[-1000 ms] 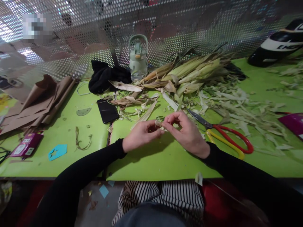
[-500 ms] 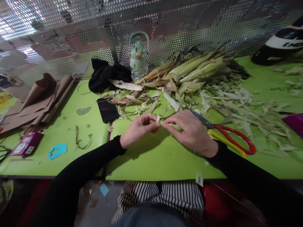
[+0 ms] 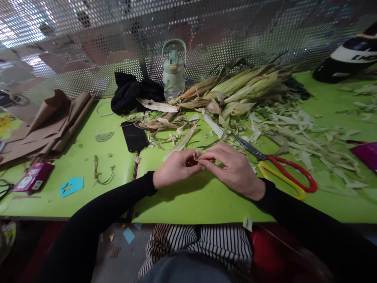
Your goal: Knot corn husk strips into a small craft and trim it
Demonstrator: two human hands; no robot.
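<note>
My left hand (image 3: 176,168) and my right hand (image 3: 232,169) meet over the green table, fingertips together. Between them is a small pale strip of corn husk (image 3: 196,156), mostly covered by the fingers. Both hands are closed in a pinch on it. Just beyond the left hand a longer husk piece (image 3: 184,140) lies on the table. To the right of my right hand rest large scissors (image 3: 282,169) with one red and one yellow handle, blades slightly apart.
Behind the hands lies a heap of corn husks (image 3: 244,88), with shreds (image 3: 300,129) spread rightward. A phone (image 3: 134,135), a black cloth (image 3: 137,94), a water bottle (image 3: 173,74) and brown paper (image 3: 55,122) stand or lie left. A dark bottle (image 3: 347,57) is at far right.
My hands have drawn closer together and the fingertips now meet. The right hand has shifted slightly left and nearer me, uncovering more of the scissors' blades.
</note>
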